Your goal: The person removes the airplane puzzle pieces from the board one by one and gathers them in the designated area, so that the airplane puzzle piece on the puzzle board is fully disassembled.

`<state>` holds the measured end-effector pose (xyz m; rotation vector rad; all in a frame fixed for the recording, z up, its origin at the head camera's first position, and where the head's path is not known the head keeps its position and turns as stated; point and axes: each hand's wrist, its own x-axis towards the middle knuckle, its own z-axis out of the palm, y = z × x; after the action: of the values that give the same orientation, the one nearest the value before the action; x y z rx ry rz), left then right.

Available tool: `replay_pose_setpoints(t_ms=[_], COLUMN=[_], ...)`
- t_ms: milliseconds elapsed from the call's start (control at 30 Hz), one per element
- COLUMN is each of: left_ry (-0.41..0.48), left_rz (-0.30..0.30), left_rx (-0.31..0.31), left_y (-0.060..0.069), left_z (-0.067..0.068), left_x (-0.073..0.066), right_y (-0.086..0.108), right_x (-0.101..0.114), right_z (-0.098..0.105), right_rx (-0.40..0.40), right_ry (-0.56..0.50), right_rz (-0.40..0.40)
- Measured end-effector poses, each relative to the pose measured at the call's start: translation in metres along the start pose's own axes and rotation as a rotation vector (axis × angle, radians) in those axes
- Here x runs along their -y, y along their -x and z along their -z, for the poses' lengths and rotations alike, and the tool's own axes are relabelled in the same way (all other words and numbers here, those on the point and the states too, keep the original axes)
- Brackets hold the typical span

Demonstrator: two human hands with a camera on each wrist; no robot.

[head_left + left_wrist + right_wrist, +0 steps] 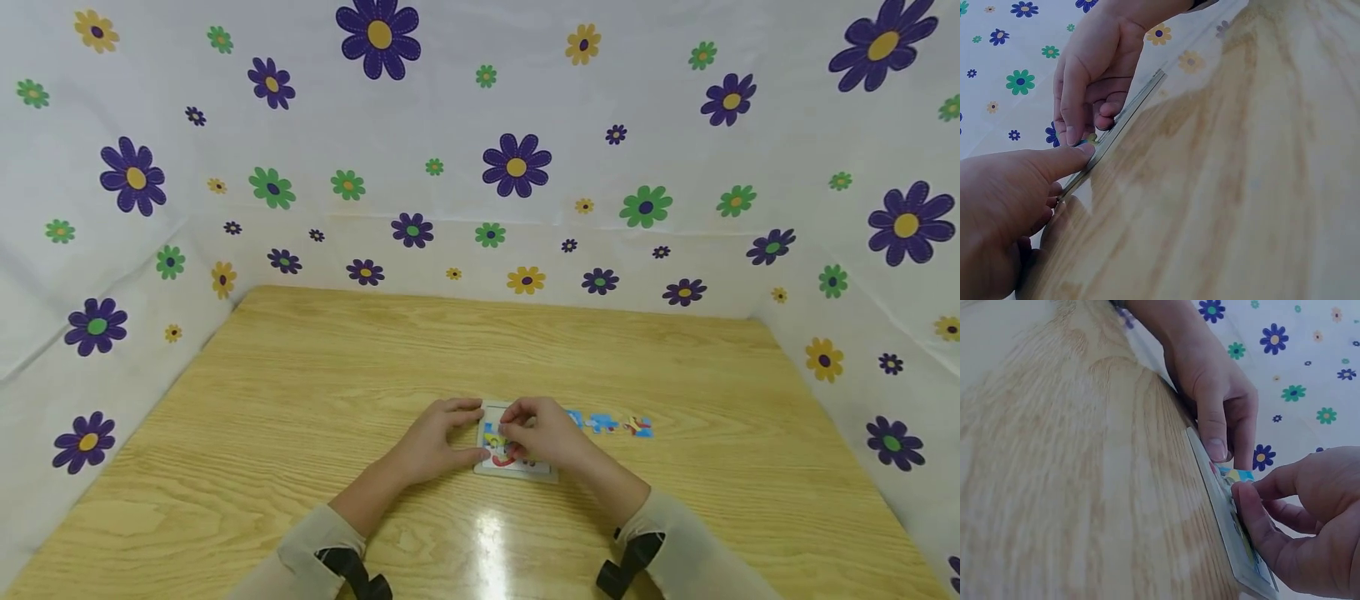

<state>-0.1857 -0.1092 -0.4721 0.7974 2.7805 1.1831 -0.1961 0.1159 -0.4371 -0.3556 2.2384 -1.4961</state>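
Observation:
A small jigsaw puzzle board [517, 474] with a pale frame lies on the table, colourful pieces showing inside it. My left hand [431, 443] holds the board's left side, thumb near the front and fingers toward the back. Over the board, my right hand [546, 432] has thumb and forefinger pinched together on a puzzle piece, mostly hidden by the fingers. In the right wrist view, a blue and yellow puzzle piece [1242, 475] shows at these fingertips. Seen from the left wrist, the board's edge [1129, 122] runs beside the left thumb [1066, 161].
Right of the board lie several loose puzzle pieces, among them a blue one [600, 422] and a red, yellow and blue one [639, 427]. The wooden table [337, 358] is bordered by a white flowered cloth [450, 108] at the back and sides.

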Motion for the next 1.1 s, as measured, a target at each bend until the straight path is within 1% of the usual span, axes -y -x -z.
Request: replay_pose_setpoints(t_ms=[133, 300, 400, 533, 700, 867, 967, 1033, 1100], left_ry=[0.0, 0.009, 0.014, 0.006, 0.003, 0.0, 0.014, 0.019, 0.025], left_rz=[0.001, 0.007, 0.011, 0.014, 0.026, 0.036, 0.047, 0.06, 0.057], left_rx=[0.003, -0.001, -0.003, 0.003, 0.008, 0.007, 0.009, 0.021, 0.025], left_y=[0.0, 0.0, 0.0, -0.001, -0.001, -0.001, -0.001, -0.001, -0.001], left_z=[0.002, 0.001, -0.001, -0.001, -0.002, 0.001, 0.001, 0.001, 0.0], left_x=[-0.001, 0.0, 0.001, 0.001, 0.001, 0.002, 0.001, 0.0, 0.0], right_y=[0.0, 0.003, 0.006, 0.013, 0.023, 0.031, 0.038, 0.043, 0.048], right_x=[0.001, -0.001, -0.004, -0.009, -0.016, -0.021, -0.024, -0.026, -0.027], right_z=[0.001, 0.005, 0.009, 0.016, 0.028, 0.042, 0.05, 0.054, 0.058], right_rx=[0.006, 0.007, 0.007, 0.005, 0.004, -0.039, -0.075, -0.099, -0.119], right_ry=[-0.046, -0.142, -0.148, -0.144, -0.182, -0.194, -0.173, -0.154, -0.147], right_rz=[-0.01, -0.045, -0.055, -0.048, -0.027, -0.039, -0.059, -0.074, -0.088])
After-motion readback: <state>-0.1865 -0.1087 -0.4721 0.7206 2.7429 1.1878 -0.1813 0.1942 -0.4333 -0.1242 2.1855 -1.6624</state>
